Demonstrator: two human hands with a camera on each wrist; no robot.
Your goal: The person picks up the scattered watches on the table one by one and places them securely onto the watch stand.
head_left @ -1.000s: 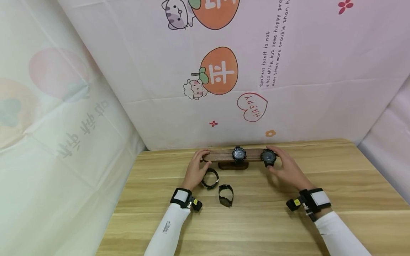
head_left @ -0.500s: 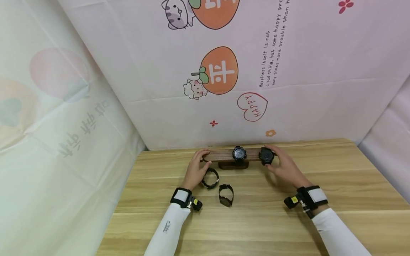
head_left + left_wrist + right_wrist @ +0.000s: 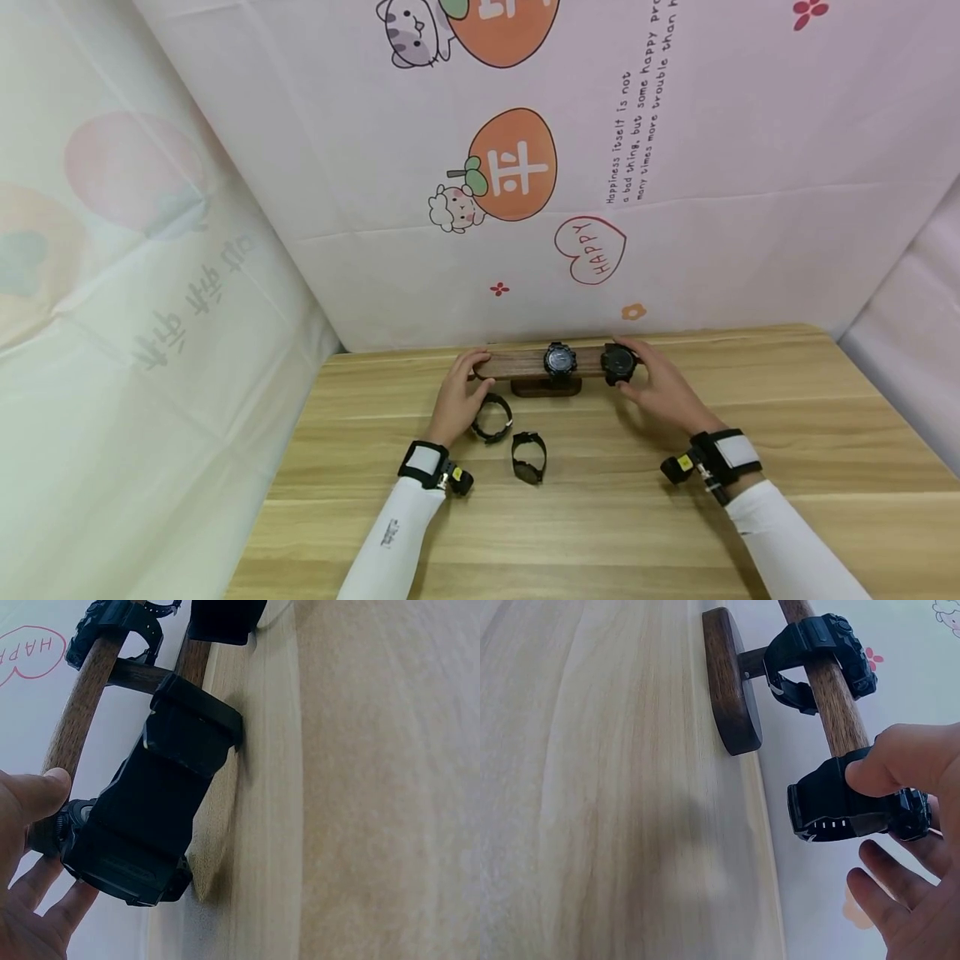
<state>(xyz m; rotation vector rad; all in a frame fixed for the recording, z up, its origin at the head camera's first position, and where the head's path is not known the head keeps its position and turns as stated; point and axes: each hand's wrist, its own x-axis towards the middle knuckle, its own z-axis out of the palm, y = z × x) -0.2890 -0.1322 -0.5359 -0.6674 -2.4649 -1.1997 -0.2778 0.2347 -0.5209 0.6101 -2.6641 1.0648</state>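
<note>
A wooden watch stand [image 3: 517, 365] is on the wood-grain table [image 3: 615, 533], close to the middle of its far edge. Its bar runs roughly along that edge, above a short dark base [image 3: 546, 388].

The left hand [image 3: 454, 407] holds the bar's left end, with the thumb on the near side and fingers beyond it. The right hand [image 3: 667, 395] grips a black wristwatch [image 3: 618, 363] at the bar's right end. The right wrist view shows its strap looped around the bar, the thumb pressing on the strap and the lower fingers extended apart from it.

A second watch [image 3: 560, 360] is on the bar near its middle, dial facing up, its band closed around the wood.

Two more black watches are on the table, on the near-edge side of the stand. The looped watch [image 3: 495, 438] lies just beside the left thumb; whether they touch cannot be told. The other watch [image 3: 527, 473] is closer to the near edge and slightly further right, its case towards that edge.

Each wrist carries a strapped camera, and both sleeves are white. A printed cloth [image 3: 750, 208] hangs behind the far edge.
</note>
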